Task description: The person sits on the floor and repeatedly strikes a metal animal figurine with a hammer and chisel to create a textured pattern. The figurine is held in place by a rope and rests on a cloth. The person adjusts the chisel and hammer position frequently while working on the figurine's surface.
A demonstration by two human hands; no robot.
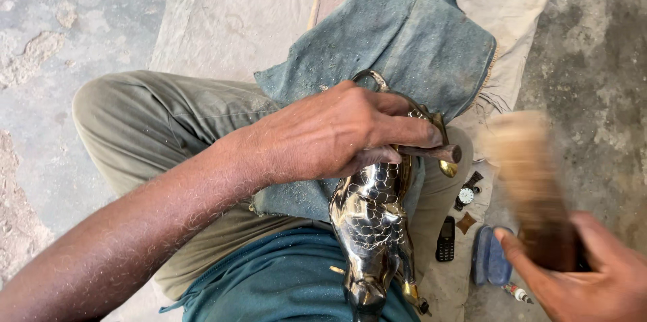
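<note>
Head view: I am seeing the left hand clamping a punch against the brass animal figure steadied at centre, while the right hand is gripping a blurred wooden mallet.

The person wears olive-khaki trousers and a teal shirt, with both forearms bare and dusty.

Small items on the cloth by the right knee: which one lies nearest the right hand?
The blue oval case, just left of the right hand. The phone and the wristwatch lie farther left and up, toward the metal figure.
</note>
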